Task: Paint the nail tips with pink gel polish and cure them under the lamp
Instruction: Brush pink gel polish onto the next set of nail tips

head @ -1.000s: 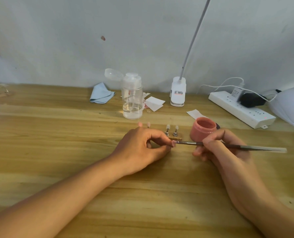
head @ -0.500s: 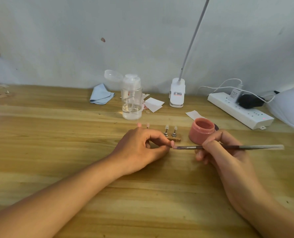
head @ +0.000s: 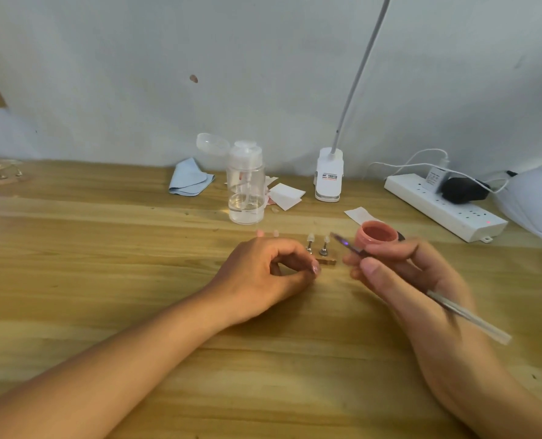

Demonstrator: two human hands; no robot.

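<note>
The left hand point(head: 268, 274) rests on the light wooden desk point(head: 105, 248) with its fingers curled in. Thumb and forefinger pinch a small pinkish nail tip point(head: 316, 269), most of it hidden by the fingers. The right hand point(head: 402, 280) grips a thin gel brush with a clear handle point(head: 472, 318). Its dark bristle end points up and to the left and lies well apart from the pinched tip, though the brush is blurred. Just behind that hand stands the open round jar of pink gel polish point(head: 376, 234).

Between the two hands, two pale nail tips on small metal stands point(head: 317, 243) sit upright on a short wooden strip point(head: 328, 262). Two more tips point(head: 268, 232) peek out behind the left knuckles.

Farther back stand a clear plastic pump bottle with its lid flipped open point(head: 245, 188), a folded pale blue cloth point(head: 189, 180), white paper squares point(head: 287, 195) and the white clip base of a gooseneck lamp point(head: 328, 175). To the right lies a white power strip point(head: 443, 207) with plugs in it.
</note>
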